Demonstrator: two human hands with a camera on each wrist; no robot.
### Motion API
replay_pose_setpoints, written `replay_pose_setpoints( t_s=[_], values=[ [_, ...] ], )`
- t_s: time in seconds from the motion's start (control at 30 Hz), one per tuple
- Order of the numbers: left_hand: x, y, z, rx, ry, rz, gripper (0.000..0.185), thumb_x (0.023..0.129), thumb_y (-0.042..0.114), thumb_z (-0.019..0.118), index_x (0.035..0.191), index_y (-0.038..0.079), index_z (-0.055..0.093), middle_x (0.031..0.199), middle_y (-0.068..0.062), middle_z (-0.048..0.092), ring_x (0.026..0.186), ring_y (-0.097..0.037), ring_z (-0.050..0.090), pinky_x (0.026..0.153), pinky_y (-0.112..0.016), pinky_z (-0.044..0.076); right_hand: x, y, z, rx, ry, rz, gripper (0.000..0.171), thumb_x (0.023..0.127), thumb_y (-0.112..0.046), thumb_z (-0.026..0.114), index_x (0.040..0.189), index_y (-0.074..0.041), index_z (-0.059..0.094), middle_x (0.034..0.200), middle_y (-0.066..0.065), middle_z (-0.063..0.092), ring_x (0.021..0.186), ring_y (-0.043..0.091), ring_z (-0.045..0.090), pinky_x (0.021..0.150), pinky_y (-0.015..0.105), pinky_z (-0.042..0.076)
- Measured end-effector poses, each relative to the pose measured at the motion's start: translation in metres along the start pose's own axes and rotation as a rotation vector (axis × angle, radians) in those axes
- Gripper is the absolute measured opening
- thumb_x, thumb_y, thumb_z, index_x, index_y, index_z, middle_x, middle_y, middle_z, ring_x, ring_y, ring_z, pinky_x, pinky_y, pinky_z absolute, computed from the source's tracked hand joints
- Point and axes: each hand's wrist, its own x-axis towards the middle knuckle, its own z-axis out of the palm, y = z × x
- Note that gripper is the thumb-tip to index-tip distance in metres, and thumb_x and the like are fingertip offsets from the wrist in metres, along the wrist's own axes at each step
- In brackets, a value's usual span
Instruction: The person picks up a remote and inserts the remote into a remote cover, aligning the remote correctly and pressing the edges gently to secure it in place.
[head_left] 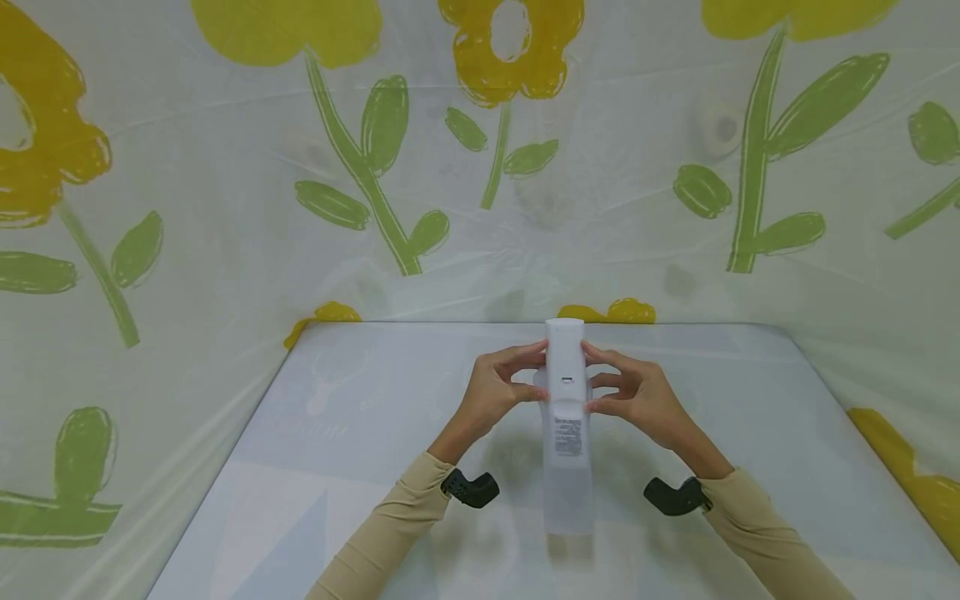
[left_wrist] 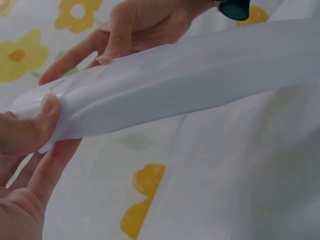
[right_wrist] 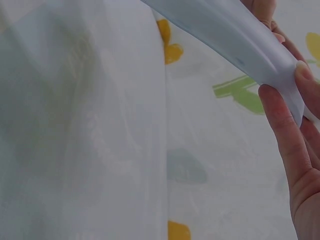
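Note:
A long white plastic device (head_left: pixel 567 483) is held up over the table by both hands, its long axis running from the far edge toward the front. Its upper part has a small port (head_left: pixel 567 380), and a label of fine print (head_left: pixel 567 436) lies below. My left hand (head_left: pixel 495 387) pinches the left side near the far end, thumb below the fingers. Opposite it, my right hand (head_left: pixel 641 398) grips the right side with thumb and fingertips. The left wrist view shows the device's smooth side (left_wrist: pixel 165 85). In the right wrist view, a finger (right_wrist: pixel 282 130) touches its edge.
The pale table (head_left: pixel 360 467) spreads beneath both arms. Behind and beside it hangs a whitish cloth (head_left: pixel 600 242) with yellow flowers and green leaves. Black wrist cameras (head_left: pixel 472 489) stick out from both beige sleeves (head_left: pixel 397 517).

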Motion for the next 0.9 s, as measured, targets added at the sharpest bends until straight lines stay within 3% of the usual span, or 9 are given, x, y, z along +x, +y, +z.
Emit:
replay_pose_setpoints(
  t_s=[0.3, 0.4, 0.53, 0.63, 0.9],
  values=[
    [-0.002, 0.002, 0.0, -0.039, -0.003, 0.009, 0.058, 0.071, -0.012, 0.075, 0.125, 0.0, 0.06, 0.12, -0.014, 0.063, 0.108, -0.026, 0.06, 0.079, -0.041, 0.055, -0.001, -0.003, 0.001, 0.044, -0.011, -0.021, 0.07, 0.078, 0.002, 0.074, 0.141, -0.006, 0.044, 0.132, 0.017, 0.051, 0.096, 0.022, 0.065, 0.077, 0.034, 0.056],
    [-0.002, 0.004, 0.0, -0.008, -0.014, 0.029, 0.058, 0.072, -0.011, 0.075, 0.126, 0.002, 0.059, 0.12, -0.013, 0.062, 0.108, -0.025, 0.06, 0.081, -0.041, 0.055, -0.001, -0.004, 0.001, 0.04, -0.018, -0.028, 0.072, 0.078, 0.002, 0.074, 0.142, -0.007, 0.042, 0.133, 0.016, 0.049, 0.096, 0.023, 0.064, 0.077, 0.034, 0.056],
    [-0.005, 0.023, 0.002, 0.063, -0.049, 0.008, 0.063, 0.076, -0.01, 0.072, 0.134, 0.004, 0.051, 0.122, -0.017, 0.059, 0.111, -0.028, 0.057, 0.085, -0.039, 0.053, 0.001, -0.005, 0.002, 0.019, -0.029, -0.023, 0.079, 0.079, 0.0, 0.074, 0.147, -0.015, 0.036, 0.133, 0.017, 0.046, 0.096, 0.026, 0.063, 0.077, 0.034, 0.056],
    [-0.006, 0.036, 0.003, 0.062, -0.083, -0.021, 0.071, 0.078, -0.012, 0.069, 0.141, 0.004, 0.042, 0.125, -0.022, 0.054, 0.114, -0.033, 0.053, 0.086, -0.038, 0.053, 0.002, -0.008, 0.003, 0.023, -0.042, -0.011, 0.085, 0.079, -0.001, 0.074, 0.149, -0.021, 0.03, 0.134, 0.018, 0.042, 0.096, 0.026, 0.062, 0.077, 0.034, 0.056],
    [-0.005, 0.037, 0.001, 0.066, -0.152, -0.035, 0.084, 0.078, -0.013, 0.068, 0.149, 0.011, 0.028, 0.128, -0.022, 0.048, 0.117, -0.033, 0.049, 0.085, -0.037, 0.053, 0.004, -0.008, 0.005, 0.058, -0.085, -0.014, 0.095, 0.078, 0.003, 0.073, 0.152, -0.024, 0.02, 0.138, 0.021, 0.036, 0.099, 0.026, 0.062, 0.076, 0.037, 0.056]
  ],
)
